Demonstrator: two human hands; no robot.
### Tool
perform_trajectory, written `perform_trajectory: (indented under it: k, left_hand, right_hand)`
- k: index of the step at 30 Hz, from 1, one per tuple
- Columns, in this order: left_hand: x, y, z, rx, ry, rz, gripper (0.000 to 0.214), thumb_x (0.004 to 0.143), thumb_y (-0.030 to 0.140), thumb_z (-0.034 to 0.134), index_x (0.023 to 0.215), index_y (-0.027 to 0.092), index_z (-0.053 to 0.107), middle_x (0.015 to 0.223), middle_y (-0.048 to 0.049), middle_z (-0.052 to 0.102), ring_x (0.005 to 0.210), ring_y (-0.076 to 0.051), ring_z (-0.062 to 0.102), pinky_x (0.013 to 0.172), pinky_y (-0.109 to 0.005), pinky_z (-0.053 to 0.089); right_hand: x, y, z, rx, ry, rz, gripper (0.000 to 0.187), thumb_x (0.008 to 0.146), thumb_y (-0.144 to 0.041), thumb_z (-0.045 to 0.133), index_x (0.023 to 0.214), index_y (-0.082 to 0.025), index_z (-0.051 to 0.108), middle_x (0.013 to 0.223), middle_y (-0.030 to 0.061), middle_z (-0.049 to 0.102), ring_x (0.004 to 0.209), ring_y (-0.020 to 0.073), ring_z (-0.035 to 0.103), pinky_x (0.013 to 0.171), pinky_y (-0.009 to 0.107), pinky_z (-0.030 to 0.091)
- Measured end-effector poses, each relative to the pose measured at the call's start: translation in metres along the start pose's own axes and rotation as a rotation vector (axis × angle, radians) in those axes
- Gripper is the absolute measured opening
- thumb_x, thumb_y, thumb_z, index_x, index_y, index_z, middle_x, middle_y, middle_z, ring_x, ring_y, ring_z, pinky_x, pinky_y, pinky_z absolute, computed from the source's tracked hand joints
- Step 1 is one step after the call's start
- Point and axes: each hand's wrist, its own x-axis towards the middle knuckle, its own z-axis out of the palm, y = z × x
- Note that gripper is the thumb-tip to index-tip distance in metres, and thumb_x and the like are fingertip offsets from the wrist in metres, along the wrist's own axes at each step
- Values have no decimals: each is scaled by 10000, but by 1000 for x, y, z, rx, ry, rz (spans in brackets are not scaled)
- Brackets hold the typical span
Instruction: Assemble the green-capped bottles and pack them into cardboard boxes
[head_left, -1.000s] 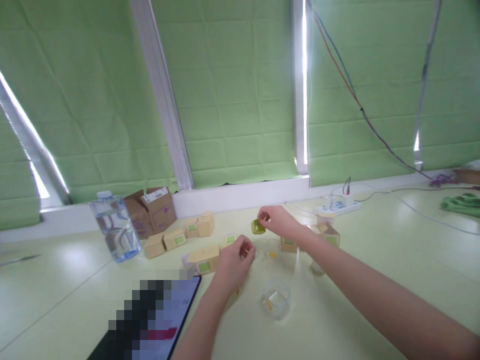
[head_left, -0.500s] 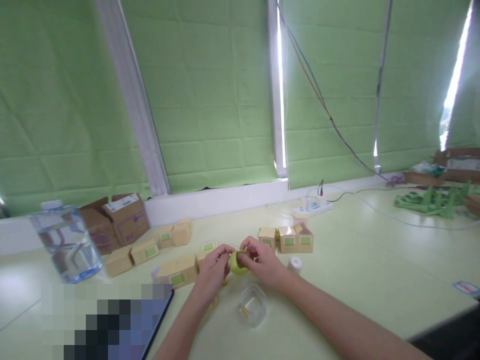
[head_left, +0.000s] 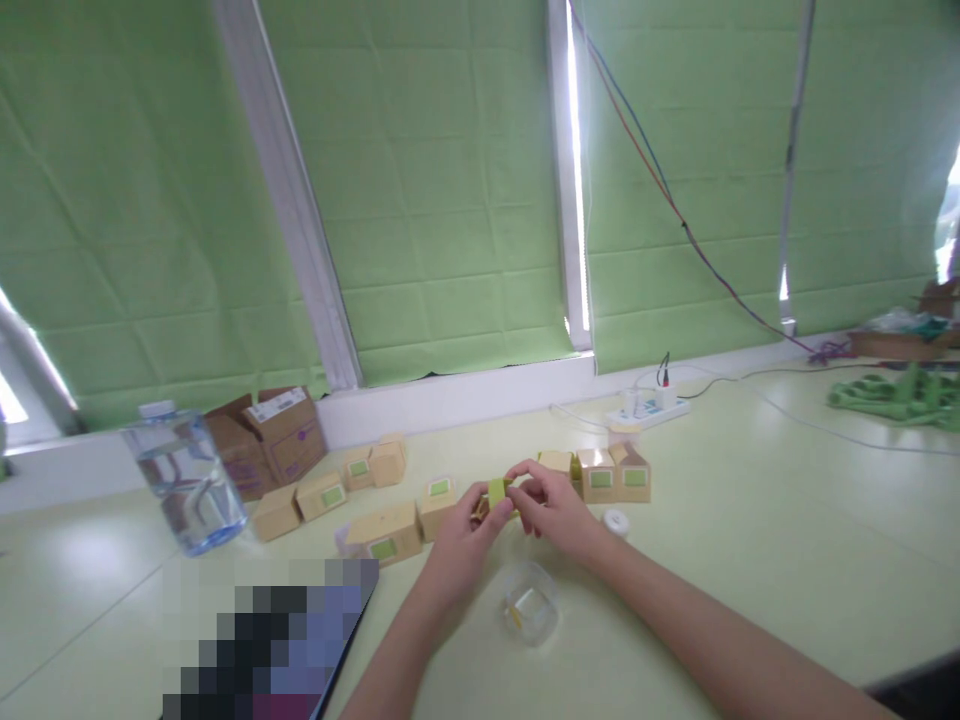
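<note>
My left hand (head_left: 469,530) is closed on a small yellow-green band-like piece (head_left: 497,491), its thumb lying along the near side. Something brownish shows between the fingers, too small to name. From the right, the bent fingers of my right hand (head_left: 551,508) pinch the other edge of the same piece. Both hands are raised a little over the table. Below them stands a clear plastic cup (head_left: 531,603) with a small yellow bit inside. A white round cap-like thing (head_left: 616,523) lies by my right wrist.
Small tan boxes with green labels (head_left: 386,535) stand left of my hands, and more tan boxes (head_left: 598,476) behind on the right. A water bottle (head_left: 187,480), a brown carton (head_left: 289,440), a blurred tablet-like slab (head_left: 352,645) and a power strip (head_left: 649,410) are around.
The yellow-green piece has turned: its round opening faced me before, now a flat side shows. My left hand has rolled over, thumb nearer me. The view has shifted leftward.
</note>
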Motion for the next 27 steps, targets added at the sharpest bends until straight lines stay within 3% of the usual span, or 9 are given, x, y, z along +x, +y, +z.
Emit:
perform_trajectory:
  k: [4, 10, 16, 27]
  left_hand:
    - [6, -4, 0, -347, 62, -161, 465, 800, 660, 579, 834, 199, 523, 556, 95, 371, 391, -42, 270, 415, -194, 156]
    - [1, -5, 11, -717, -27, -322, 516, 813, 714, 510, 875, 202, 515, 573, 87, 378, 418, -48, 320, 451, -190, 230]
    - [-3, -13, 20, -744, 9, -390, 570, 775, 763, 511, 816, 194, 501, 546, 89, 377, 428, -51, 290, 460, -196, 232]
    - [-3, -19, 26, -694, 111, -308, 579, 765, 734, 571, 930, 179, 567, 726, 31, 566, 509, -63, 391, 492, -200, 292]
  right_hand:
    - [-2, -2, 1, -5, -2, 12, 240, 925, -375, 526, 1117, -231, 530, 741, -11, 681, 473, 88, 517, 431, 183, 416]
    - [-3, -1, 2, -103, -59, 41, 160, 910, -316, 552, 1000, -206, 625, 748, -3, 668, 523, 87, 549, 450, 172, 419]
    - [-4, 0, 4, -145, -60, 55, 134, 864, -290, 613, 870, -169, 670, 771, 24, 693, 533, 98, 568, 422, 177, 396]
    - [-4, -2, 11, -177, -30, 111, 135, 765, -273, 699, 827, -154, 719, 718, 26, 717, 523, 114, 603, 458, 189, 419]
